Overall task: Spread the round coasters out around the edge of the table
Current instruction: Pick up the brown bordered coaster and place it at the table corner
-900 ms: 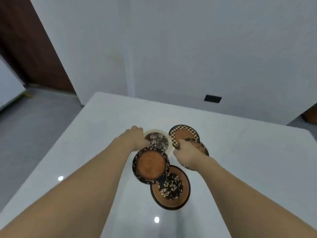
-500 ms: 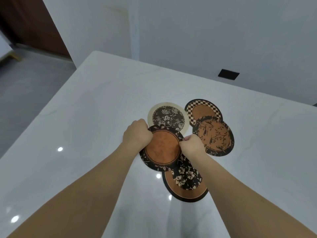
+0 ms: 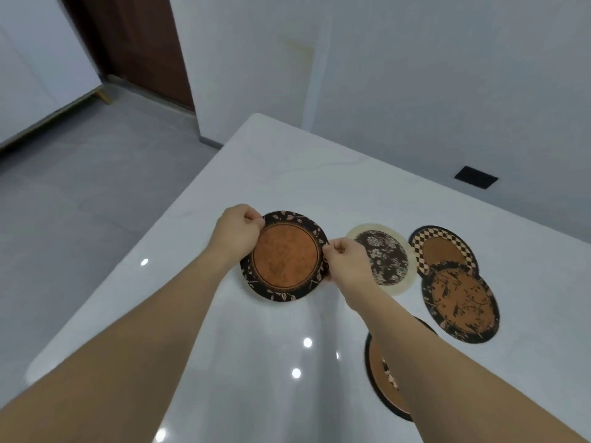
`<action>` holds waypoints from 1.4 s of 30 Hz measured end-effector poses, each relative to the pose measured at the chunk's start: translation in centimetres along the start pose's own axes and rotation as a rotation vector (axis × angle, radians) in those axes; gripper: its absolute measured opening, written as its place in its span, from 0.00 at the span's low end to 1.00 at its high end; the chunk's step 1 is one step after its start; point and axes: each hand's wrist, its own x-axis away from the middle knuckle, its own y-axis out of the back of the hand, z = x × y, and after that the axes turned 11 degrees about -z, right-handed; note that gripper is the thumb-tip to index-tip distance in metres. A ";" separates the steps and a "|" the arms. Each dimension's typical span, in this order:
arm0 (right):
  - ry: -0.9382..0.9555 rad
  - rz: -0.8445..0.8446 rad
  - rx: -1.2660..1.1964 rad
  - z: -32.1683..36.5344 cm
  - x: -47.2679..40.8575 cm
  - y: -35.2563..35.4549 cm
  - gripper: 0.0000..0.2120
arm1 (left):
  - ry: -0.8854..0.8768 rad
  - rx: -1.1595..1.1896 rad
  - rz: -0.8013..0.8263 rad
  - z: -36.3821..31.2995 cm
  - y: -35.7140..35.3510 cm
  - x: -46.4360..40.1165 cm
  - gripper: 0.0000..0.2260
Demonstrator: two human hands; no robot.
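Note:
Both hands hold one round coaster (image 3: pixel 285 255), orange in the middle with a black leaf-pattern border. My left hand (image 3: pixel 238 233) pinches its upper left rim and my right hand (image 3: pixel 347 259) pinches its right rim. It hovers over the left half of the white table (image 3: pixel 281 174). To the right lie a cream-rimmed floral coaster (image 3: pixel 388 260), a checker-rimmed coaster (image 3: pixel 443 247) and an orange coaster with black sprigs (image 3: pixel 462 303) overlapping it. Another black-rimmed orange coaster (image 3: pixel 382 383) is mostly hidden under my right forearm.
The table's left edge (image 3: pixel 134 260) runs diagonally, with grey floor tiles (image 3: pixel 80 187) beyond it. A white wall (image 3: pixel 415 75) stands behind the far edge, with a dark socket plate (image 3: pixel 476 177). A brown door (image 3: pixel 140 43) is at the back left.
Both hands took the leaf-bordered coaster off the pile and carried it to the left, away from the other coasters. The view swung left too.

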 end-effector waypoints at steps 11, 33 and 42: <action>0.322 0.044 0.058 2.5 -3.7 -12.4 0.07 | 0.072 0.166 -0.210 6.3 5.6 -9.3 0.08; 0.747 -0.164 0.507 2.8 -6.6 -18.2 0.16 | -0.215 0.017 -0.329 10.3 4.9 -14.9 0.04; 0.712 -0.169 0.578 3.0 -6.4 -18.5 0.16 | -0.169 0.130 -0.251 10.3 5.3 -15.4 0.10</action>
